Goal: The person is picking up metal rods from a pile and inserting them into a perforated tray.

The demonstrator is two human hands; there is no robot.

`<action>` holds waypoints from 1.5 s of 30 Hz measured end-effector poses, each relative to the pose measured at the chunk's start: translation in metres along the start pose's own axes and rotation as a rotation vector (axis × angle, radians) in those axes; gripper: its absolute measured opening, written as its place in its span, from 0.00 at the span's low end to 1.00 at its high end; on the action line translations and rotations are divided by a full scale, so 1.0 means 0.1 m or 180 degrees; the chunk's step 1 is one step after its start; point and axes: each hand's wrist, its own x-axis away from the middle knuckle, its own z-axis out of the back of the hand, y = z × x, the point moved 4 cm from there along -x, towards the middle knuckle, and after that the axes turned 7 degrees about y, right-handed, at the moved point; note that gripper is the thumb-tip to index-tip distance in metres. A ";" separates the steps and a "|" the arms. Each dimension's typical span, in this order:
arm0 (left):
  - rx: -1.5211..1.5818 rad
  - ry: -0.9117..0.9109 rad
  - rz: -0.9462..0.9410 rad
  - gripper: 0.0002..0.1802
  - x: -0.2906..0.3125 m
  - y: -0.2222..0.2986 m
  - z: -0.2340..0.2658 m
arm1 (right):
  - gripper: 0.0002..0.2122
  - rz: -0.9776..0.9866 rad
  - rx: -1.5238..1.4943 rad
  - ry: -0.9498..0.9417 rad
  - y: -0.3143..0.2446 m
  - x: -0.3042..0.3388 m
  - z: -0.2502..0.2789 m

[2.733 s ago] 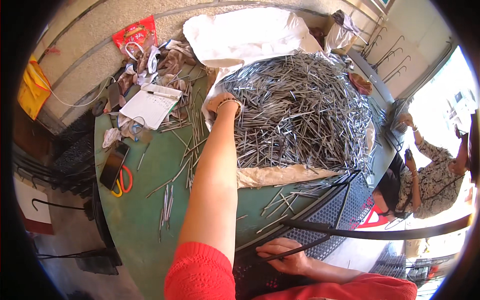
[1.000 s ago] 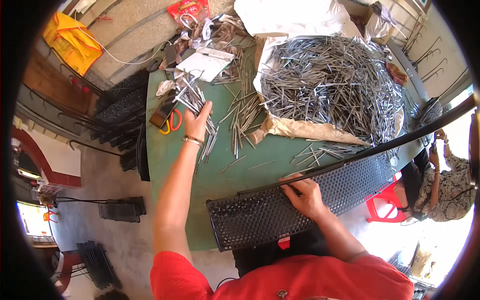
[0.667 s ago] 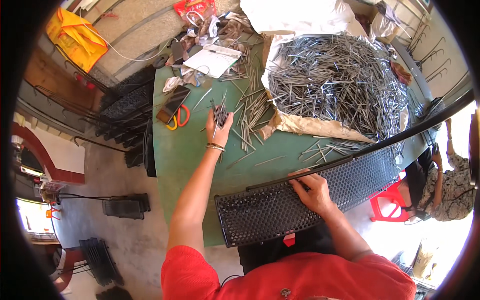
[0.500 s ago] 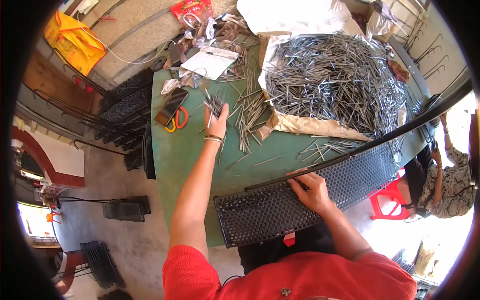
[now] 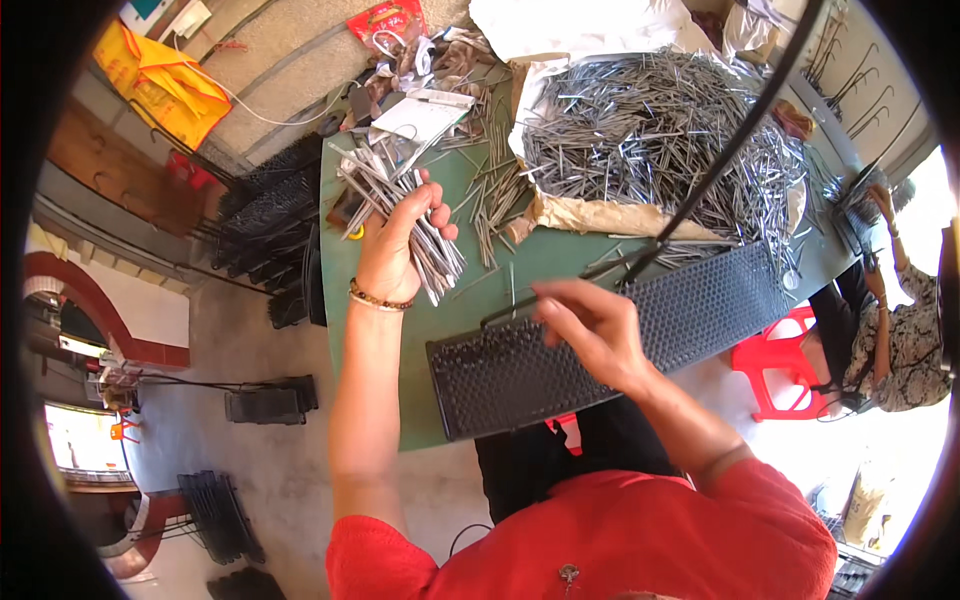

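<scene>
My left hand (image 5: 398, 240) is closed round a thick bundle of thin grey metal rods (image 5: 438, 262), held above the left part of the green table. The rod ends stick out on both sides of the fist. Over a long black perforated panel (image 5: 690, 310) hovers my right hand (image 5: 595, 335), its fingers half bent and apart, slightly blurred, with nothing visible in them. The panel lies slantwise across the table's near edge. A long black bar (image 5: 722, 165) rises from the panel's far edge toward the upper right.
A large heap of metal rods (image 5: 640, 140) lies on torn paper at the back; loose rods (image 5: 490, 200) are scattered beside it. A white notepad (image 5: 424, 115) is at the back left. Black panels (image 5: 265, 205) stand left of the table. Another person (image 5: 900, 320) is at the right, near a red stool (image 5: 775, 370).
My left hand has come nearer, lifting the rod bundle. My right hand has come up off the panel. The black bar has swung from lying along the panel to a steeper slant.
</scene>
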 end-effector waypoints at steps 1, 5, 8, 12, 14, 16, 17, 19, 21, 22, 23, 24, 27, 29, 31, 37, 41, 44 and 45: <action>-0.0007 0.0014 -0.0013 0.13 0.15 0.03 -0.04 | 0.15 -0.0092 -0.0248 -0.0070 -0.05 -0.05 -0.10; 0.0262 -0.0245 0.0470 0.13 0.79 -0.06 -0.22 | 0.22 -0.0024 -0.0802 -0.0174 -0.21 -0.26 -0.37; 0.0497 -0.0370 0.0822 0.15 1.26 -0.24 -0.34 | 0.19 0.0004 -0.1273 -0.0463 -0.20 -0.16 -0.39; 0.0706 -0.0378 0.1159 0.15 1.70 -0.63 -0.37 | 0.09 0.0306 -0.1420 -0.0620 -0.02 0.14 -0.26; 0.0969 -0.0345 0.1265 0.15 1.86 -0.86 -0.39 | 0.05 0.0279 -0.1304 -0.0511 0.09 0.30 -0.12; 0.1202 -0.0319 0.1480 0.16 1.99 -1.12 -0.41 | 0.04 -0.0009 -0.1493 -0.0513 0.24 0.44 0.05; 0.1163 -0.0304 0.1591 0.16 2.05 -1.24 -0.44 | 0.05 -0.0148 -0.1584 -0.0340 0.34 0.49 0.16; 0.1100 -0.0277 0.1814 0.17 2.15 -1.48 -0.50 | 0.06 -0.0309 -0.1621 0.0043 0.43 0.56 0.40; 0.1161 -0.0289 0.1938 0.17 2.22 -1.67 -0.56 | 0.08 -0.0118 -0.1334 0.0411 0.44 0.54 0.63; 0.1132 -0.0275 0.1988 0.17 2.25 -1.75 -0.57 | 0.09 0.0088 -0.0913 0.0635 0.41 0.52 0.74; 0.0952 -0.0240 0.1980 0.18 2.26 -1.80 -0.58 | 0.09 0.0228 -0.0656 0.0763 0.36 0.50 0.83; 0.0953 -0.0239 0.1983 0.18 2.26 -1.83 -0.60 | 0.10 0.0369 -0.0405 0.0886 0.30 0.47 0.90; 0.0762 -0.0050 0.2009 0.19 2.24 -1.84 -0.65 | 0.08 0.0619 -0.0347 0.0926 0.32 0.34 0.96; 0.0582 0.0037 0.1934 0.19 2.23 -1.86 -0.63 | 0.08 0.0988 -0.0170 0.0946 0.37 0.22 0.90; 0.0363 0.0151 0.1860 0.20 2.21 -1.90 -0.56 | 0.08 0.1182 0.0380 0.0980 0.37 0.17 0.83; 0.0240 -0.0025 0.1828 0.20 2.31 -1.86 -0.48 | 0.08 0.1821 0.1403 0.0929 0.37 0.03 0.62; 0.0317 -0.0041 0.1704 0.19 2.34 -1.82 -0.45 | 0.08 0.1829 0.1473 0.0918 0.42 -0.01 0.58; 0.0453 -0.0089 0.1669 0.20 2.35 -1.78 -0.44 | 0.08 0.1785 0.1458 0.0892 0.43 -0.02 0.57; 0.0491 -0.0084 0.1666 0.20 2.34 -1.77 -0.44 | 0.08 0.1857 0.1585 0.0800 0.42 -0.02 0.56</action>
